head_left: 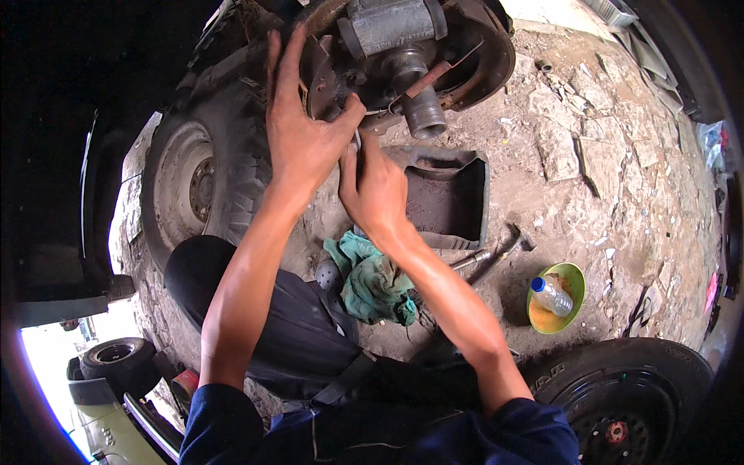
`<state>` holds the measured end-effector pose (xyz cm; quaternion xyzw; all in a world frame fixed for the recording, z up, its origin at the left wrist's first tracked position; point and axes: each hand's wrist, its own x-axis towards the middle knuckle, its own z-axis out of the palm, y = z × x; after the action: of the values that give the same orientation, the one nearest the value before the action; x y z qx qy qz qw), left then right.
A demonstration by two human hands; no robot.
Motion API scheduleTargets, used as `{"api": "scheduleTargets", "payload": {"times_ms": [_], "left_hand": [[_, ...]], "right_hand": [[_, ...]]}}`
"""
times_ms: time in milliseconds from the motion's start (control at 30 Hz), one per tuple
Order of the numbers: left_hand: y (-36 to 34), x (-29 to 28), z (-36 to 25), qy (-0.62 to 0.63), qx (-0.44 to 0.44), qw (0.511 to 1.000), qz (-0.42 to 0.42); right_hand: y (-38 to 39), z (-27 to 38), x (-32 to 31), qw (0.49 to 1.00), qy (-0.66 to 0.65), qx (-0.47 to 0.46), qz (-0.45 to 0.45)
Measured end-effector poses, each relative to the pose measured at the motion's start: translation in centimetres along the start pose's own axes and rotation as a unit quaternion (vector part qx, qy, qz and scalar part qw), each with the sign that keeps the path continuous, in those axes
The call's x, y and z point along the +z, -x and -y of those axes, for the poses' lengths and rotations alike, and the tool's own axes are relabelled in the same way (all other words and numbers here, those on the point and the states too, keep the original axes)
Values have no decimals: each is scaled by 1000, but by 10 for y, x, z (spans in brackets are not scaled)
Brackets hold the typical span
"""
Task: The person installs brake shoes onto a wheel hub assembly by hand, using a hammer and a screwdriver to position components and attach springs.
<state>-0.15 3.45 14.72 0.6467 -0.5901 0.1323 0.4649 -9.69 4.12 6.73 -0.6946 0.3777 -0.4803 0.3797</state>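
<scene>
Nearest, below both hands, a green rag [372,283] lies on the ground beside a dark tray [449,198]. The right hand [374,188] pinches something thin, perhaps a small tool, at the brake hub [403,54]. Just left, the left hand [302,132] spreads its fingers over the hub's rim. Farther left stands a tyre [201,174]; far right, a bottle [552,295] in a green bowl [571,277].

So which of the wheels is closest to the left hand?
The wheel with the pale rim, lying on the ground at upper left. The left hand is just beside its tyre. The black-rimmed wheel at lower right and the small wheel at lower left lie much farther away.
</scene>
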Motion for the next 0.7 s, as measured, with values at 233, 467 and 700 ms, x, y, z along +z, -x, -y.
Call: {"api": "scheduleTargets", "payload": {"times_ms": [233, 467, 700], "left_hand": [[1, -27, -33, 1, 48, 997, -56], [17, 1, -41, 144, -286, 921, 223], [13, 21, -29, 249, -335, 882, 218]], "right_hand": [[25, 8, -46, 986, -128, 68, -87], [-47, 0, -107, 979, -82, 118, -142], [-98, 14, -112, 977, -115, 172, -50]]}}
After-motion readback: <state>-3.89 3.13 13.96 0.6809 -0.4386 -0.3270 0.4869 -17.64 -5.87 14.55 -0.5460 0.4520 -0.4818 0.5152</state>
